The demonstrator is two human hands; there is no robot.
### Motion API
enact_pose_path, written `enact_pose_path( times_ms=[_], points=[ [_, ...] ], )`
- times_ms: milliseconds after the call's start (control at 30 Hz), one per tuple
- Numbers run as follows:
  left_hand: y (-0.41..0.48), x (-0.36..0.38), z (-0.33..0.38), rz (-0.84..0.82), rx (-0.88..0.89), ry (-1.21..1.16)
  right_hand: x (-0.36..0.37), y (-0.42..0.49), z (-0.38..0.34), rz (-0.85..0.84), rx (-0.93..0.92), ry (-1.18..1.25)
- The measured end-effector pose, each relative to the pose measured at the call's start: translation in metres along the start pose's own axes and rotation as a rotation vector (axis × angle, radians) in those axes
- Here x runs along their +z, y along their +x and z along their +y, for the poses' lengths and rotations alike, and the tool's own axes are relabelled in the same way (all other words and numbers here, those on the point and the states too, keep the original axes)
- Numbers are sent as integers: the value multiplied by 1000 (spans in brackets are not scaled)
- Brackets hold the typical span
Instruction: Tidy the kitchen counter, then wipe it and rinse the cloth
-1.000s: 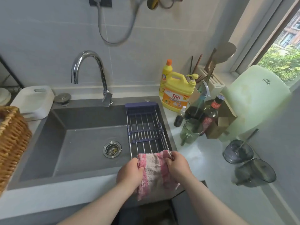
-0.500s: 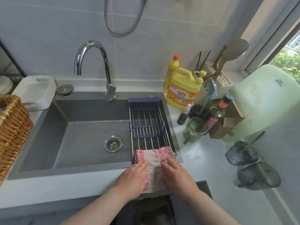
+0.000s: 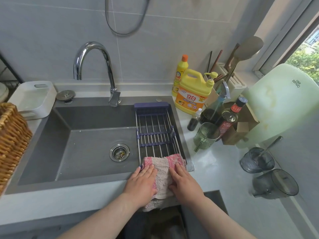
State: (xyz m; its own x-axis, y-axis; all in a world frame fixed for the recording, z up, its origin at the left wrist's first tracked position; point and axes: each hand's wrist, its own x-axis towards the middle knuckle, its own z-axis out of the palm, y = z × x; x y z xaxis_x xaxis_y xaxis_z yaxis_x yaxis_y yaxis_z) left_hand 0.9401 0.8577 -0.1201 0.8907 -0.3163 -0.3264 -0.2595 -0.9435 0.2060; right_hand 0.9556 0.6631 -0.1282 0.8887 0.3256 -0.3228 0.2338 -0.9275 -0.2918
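The pale counter (image 3: 217,171) carries a yellow detergent jug (image 3: 191,95), a green cup (image 3: 205,135), a sauce bottle (image 3: 229,118) and grey beakers (image 3: 257,160) right of the sink (image 3: 43,152). A white tub (image 3: 32,99) sits left.

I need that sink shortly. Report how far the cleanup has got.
Looks done: bottles stand grouped at the back of the counter, and no water runs from the tap. In hand: left hand and right hand press flat on the cloth, draped over the near end of the rack. Left: probably nothing but letting go.
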Motion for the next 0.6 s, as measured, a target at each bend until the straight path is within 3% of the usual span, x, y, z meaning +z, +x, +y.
enact_pose_path(
  times_ms=[433, 533, 600],
  points=[
    [5, -5, -1, -58, 12, -3, -5, 5, 1, -111, 24, -21],
    [1, -17, -2, -84, 3, -81, -16, 5, -4, -162, 64, 24],
    [-3, -27, -5, -62, -1, -190, -23, 5, -12, -103, 55, 47]
  ],
)
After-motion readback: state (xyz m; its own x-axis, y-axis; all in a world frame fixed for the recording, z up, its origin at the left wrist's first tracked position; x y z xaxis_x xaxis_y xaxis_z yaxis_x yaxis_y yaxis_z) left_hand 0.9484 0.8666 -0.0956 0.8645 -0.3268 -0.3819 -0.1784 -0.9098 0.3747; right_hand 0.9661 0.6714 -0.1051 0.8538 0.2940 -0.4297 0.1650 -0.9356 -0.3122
